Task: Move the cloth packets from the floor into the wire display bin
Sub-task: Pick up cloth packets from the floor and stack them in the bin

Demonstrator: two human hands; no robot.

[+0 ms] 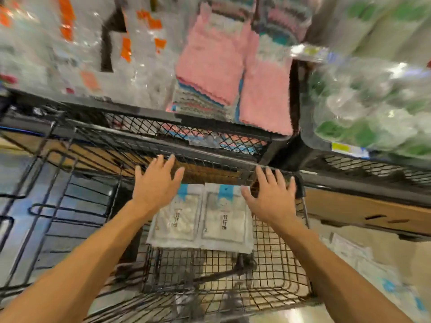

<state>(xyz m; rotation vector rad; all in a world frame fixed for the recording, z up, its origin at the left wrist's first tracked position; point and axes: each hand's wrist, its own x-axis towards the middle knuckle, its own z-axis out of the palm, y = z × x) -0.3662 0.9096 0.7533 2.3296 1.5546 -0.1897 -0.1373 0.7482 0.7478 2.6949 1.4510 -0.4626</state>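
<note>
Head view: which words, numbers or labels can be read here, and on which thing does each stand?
"竹纤维", printed vertically: on the right cloth packet in the wire bin.
The same print on the left cloth packet: partly covered and blurred.
"2": near the right packet's lower left corner, faint.
Yellow shelf tag: too blurred to read.

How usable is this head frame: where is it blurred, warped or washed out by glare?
Head view: the upper shelves smear into blocky blur, with glare on the plastic bags; wide-angle bending curves the wire bin and shelf rails; the left hand, right hand and two white packets are fairly sharp, their print only partly legible.
</note>
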